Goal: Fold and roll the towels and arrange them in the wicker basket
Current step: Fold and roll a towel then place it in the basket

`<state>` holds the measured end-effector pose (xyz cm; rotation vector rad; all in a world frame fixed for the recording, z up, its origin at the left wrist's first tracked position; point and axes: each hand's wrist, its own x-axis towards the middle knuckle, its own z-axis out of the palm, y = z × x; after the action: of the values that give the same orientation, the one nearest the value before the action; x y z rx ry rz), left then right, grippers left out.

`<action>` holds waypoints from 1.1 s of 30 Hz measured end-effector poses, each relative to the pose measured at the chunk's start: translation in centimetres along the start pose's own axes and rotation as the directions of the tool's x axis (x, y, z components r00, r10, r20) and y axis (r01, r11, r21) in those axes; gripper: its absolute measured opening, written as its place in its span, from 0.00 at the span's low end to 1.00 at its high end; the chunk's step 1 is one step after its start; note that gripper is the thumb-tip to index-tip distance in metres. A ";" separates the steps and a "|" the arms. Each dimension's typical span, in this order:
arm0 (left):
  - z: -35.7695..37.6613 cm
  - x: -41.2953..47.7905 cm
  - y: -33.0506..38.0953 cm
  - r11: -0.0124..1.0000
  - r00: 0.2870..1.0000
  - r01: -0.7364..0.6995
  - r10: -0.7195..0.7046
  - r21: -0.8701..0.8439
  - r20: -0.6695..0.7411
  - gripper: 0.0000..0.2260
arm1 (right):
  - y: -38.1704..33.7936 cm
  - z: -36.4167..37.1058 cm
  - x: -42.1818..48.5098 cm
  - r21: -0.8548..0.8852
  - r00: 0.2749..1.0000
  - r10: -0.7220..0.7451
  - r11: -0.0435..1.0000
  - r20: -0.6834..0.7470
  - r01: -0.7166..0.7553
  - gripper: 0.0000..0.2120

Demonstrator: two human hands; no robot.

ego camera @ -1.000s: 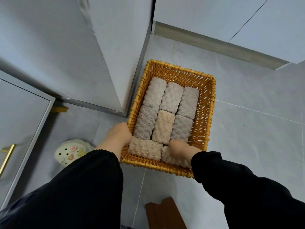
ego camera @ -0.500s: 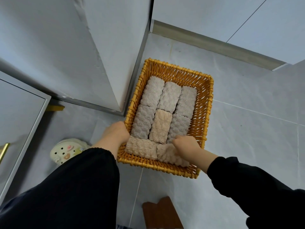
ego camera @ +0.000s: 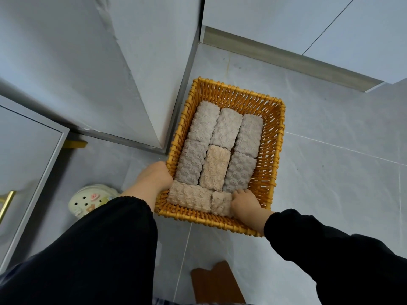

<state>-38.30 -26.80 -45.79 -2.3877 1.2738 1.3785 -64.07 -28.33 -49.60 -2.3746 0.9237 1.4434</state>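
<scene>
An orange-yellow rectangular wicker basket (ego camera: 274,150) of upright woven canes and a braided rim stands on the pale grey tiled floor (ego camera: 330,172), its left side just beside a grey cabinet panel (ego camera: 154,84). Eight plush rolled towels (ego camera: 226,128) with a bumpy, waffled pile pack it tightly. Three grey ones lie lengthwise in the far row. In the middle row a cream-beige roll (ego camera: 214,166) lies between two grey ones. Across the near end lie a long beige roll (ego camera: 189,195) and a short beige roll (ego camera: 221,203), end to end.

The left hand (ego camera: 154,179) clasps the basket's left wall near the near corner. The right hand (ego camera: 247,203), inside the near right corner, curls its fingers on the short roll's end. Both arms wear black sleeves (ego camera: 330,249). A cream perforated clog (ego camera: 92,199) lies on the floor to the left.
</scene>
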 end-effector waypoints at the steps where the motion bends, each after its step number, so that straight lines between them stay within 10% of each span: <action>1: 0.0 0.0 0.0 1.000 1.000 0.005 -0.005 -0.007 0.001 0.09 | 0.1 -0.5 0.0 -0.006 1.000 0.001 1.000 0.031 -0.001 0.19; 9: -0.1 -0.1 0.1 1.000 1.000 0.004 -0.004 -0.013 -0.011 0.09 | 1.1 -1.0 0.9 0.740 0.993 0.064 0.662 0.100 -0.118 0.17; 16: -0.1 0.0 0.0 1.000 1.000 0.008 -0.008 -0.023 -0.012 0.08 | 0.7 -0.9 1.4 0.839 0.986 0.095 0.518 0.138 -0.167 0.18; 20: 0.1 0.1 -0.2 1.000 1.000 -0.007 0.007 -0.015 -0.024 0.08 | -0.4 -2.2 1.2 0.980 0.980 0.120 0.095 0.162 -0.173 0.20; 26: 0.2 0.0 -0.3 0.999 0.998 -0.032 0.032 -0.001 -0.054 0.07 | -2.0 -2.0 1.2 0.943 0.953 0.100 -0.206 0.287 -0.262 0.17; 33: 0.9 -0.4 0.1 0.999 0.991 -0.014 0.020 0.049 -0.132 0.09 | 0.3 -1.0 1.2 0.828 0.859 0.168 0.230 0.483 -0.510 0.14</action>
<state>-39.11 -26.17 -46.00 -2.4782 1.3451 1.1971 -63.10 -29.53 -50.06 -1.0160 1.6716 0.8222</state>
